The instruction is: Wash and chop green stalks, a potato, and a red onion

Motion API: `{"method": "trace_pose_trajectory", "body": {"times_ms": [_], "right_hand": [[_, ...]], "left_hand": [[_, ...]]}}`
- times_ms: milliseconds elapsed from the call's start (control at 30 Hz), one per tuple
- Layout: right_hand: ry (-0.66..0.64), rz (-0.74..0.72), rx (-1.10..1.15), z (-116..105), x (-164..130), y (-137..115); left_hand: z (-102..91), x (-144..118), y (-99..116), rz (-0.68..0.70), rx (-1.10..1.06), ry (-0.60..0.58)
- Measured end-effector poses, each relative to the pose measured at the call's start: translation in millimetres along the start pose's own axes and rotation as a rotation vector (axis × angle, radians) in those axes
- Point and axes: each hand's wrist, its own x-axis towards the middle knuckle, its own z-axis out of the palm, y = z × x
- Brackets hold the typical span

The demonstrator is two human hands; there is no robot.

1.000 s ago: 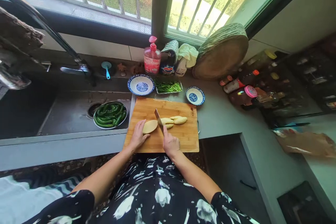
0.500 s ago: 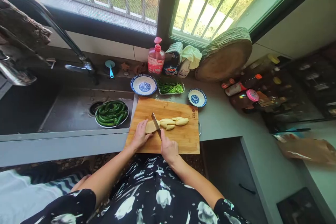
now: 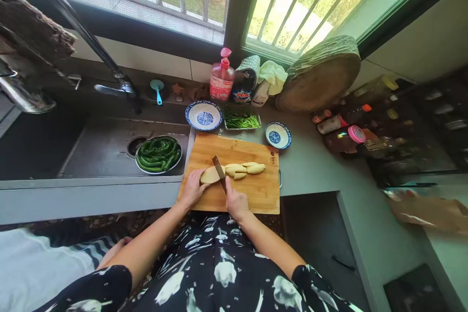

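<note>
My left hand point(image 3: 193, 188) grips the left end of a pale yellow peeled potato point(image 3: 209, 175), which lies on the wooden cutting board point(image 3: 256, 195). My right hand point(image 3: 237, 203) is closed round the handle of a kitchen knife point(image 3: 218, 167). Its broad blade stands slantwise across the right part of the potato, just right of my left fingers. Several cut potato pieces point(image 3: 255, 169) lie in a loose row to the right of the blade. The knife handle is hidden in my fist.
A bowl of green peppers point(image 3: 159, 155) stands in the sink point(image 3: 98, 141). Behind the board are a blue-rimmed plate point(image 3: 204, 116), a tray of chopped greens point(image 3: 242, 121) and a small bowl point(image 3: 278, 135). Bottles point(image 3: 222, 83) line the window. Another person's white clothing point(image 3: 40, 268) shows at lower left.
The view has shifted slightly, so the counter sits a little further right. The knife remains over the potato, its blade turned slightly; my left hand still grips the potato.
</note>
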Motion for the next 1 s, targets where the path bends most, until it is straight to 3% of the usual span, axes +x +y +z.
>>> {"method": "trace_pose_trajectory", "body": {"times_ms": [133, 333, 500, 667, 800, 1000], "right_hand": [[0.059, -0.015, 0.003, -16, -6, 5], [0.063, -0.035, -0.008, -35, -15, -13], [-0.012, -0.065, -0.009, -28, -13, -25], [-0.028, -0.063, -0.035, -3, -4, -32], [0.015, -0.080, 0.005, 9, 1, -20], [0.205, -0.106, 0.194, -20, -17, 12]], "left_hand": [[-0.4, 0, 1, -0.014, -0.012, 0.006], [-3.1, -3, 4, -0.039, -0.036, 0.019], [-4.1, -5, 5, -0.042, -0.064, 0.031], [-2.5, -4, 4, -0.057, -0.077, 0.036], [-2.4, -5, 2, -0.033, -0.045, 0.022], [4.5, -4, 5, 0.036, 0.050, -0.001]]}}
